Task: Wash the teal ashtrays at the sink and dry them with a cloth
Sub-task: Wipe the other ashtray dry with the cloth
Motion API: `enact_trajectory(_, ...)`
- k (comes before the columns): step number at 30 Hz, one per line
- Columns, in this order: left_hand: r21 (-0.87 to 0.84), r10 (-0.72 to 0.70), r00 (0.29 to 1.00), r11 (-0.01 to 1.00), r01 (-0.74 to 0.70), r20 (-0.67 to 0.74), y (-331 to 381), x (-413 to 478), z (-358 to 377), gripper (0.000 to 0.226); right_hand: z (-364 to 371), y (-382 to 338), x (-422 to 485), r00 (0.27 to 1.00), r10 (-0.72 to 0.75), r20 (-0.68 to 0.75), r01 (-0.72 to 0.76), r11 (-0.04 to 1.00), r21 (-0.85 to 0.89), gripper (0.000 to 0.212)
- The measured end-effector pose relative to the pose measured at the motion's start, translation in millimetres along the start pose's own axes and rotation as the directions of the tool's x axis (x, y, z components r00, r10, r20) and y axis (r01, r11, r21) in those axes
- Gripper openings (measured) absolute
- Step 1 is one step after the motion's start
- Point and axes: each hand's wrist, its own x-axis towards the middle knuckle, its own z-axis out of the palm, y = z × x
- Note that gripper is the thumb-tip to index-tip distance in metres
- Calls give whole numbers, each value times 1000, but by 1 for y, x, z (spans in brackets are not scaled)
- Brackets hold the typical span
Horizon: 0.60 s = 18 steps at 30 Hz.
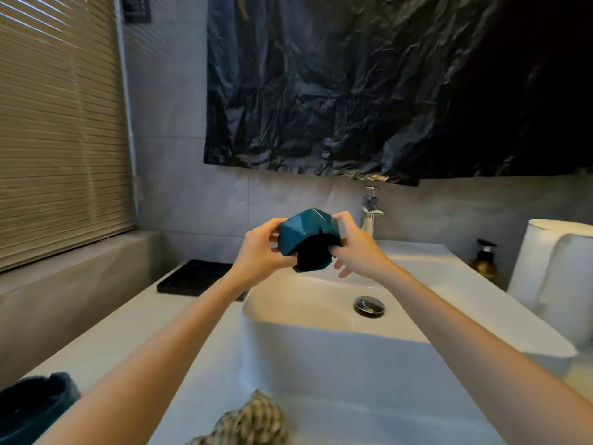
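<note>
Black tray (195, 277), soap bottle (484, 261)

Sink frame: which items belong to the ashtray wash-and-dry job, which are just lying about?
Job: teal ashtray, gripped by left hand and right hand; sink; tap; checked cloth; dark teal item at lower left, probably another ashtray.
Lying about: black tray; soap bottle; black plastic sheet; blinds.

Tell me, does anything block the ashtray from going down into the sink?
Nothing visible does. The left hand and right hand hold the ashtray over the sink, whose basin shows only its drain.
</note>
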Motion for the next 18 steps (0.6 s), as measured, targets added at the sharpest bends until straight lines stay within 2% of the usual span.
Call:
enact_trajectory(4,102,183,983,977,-185,27,3,5,28,55,-10,25,-15,991,-43,-124,48,998,38,37)
enact_trajectory(7,293,310,949,904,-312,54,8,5,40,60,-9,41,-24,970,-97,-224,103,995,17,52)
enact_trajectory(10,374,386,919,843,-386,77,13,2,47,59,-6,51,-30,945,-168,-282,168,985,-23,58)
enact_trajectory(15,341,373,925,862,-375,77,13,3,50,59,-5,57,-29,944,-153,-293,155,988,-15,53)
enact_trajectory(18,170,260,965,950,-260,22,12,4,50,56,-9,50,-26,958,-101,-269,121,991,56,39)
